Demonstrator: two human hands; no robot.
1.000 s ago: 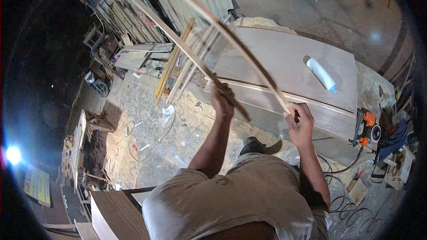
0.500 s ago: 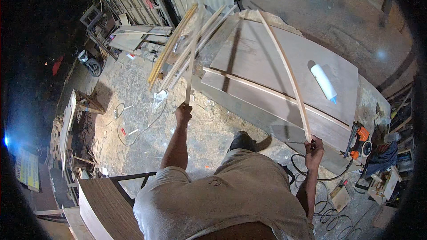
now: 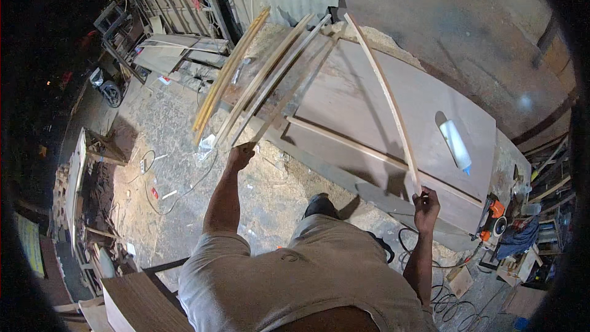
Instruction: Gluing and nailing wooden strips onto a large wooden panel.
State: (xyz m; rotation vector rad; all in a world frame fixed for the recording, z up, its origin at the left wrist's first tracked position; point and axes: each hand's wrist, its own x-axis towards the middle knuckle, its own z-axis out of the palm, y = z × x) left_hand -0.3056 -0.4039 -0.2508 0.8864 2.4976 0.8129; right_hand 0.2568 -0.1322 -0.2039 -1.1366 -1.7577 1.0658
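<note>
Fingers of the left hand [image 3: 241, 156] clamp a thin strip [image 3: 297, 93] leading away rightward; those of the right hand [image 3: 426, 210] clamp a pale batten [image 3: 391, 98] above the panel [image 3: 439, 98]. Just beyond the right fingers lies a crosswise lath [image 3: 362, 147], farther a white bottle [image 3: 453, 144], rightward an orange tool [image 3: 495, 210]

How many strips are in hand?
2: one strip in the left hand, another strip in the right hand. Any stacked tightly underneath could be hidden.
</note>
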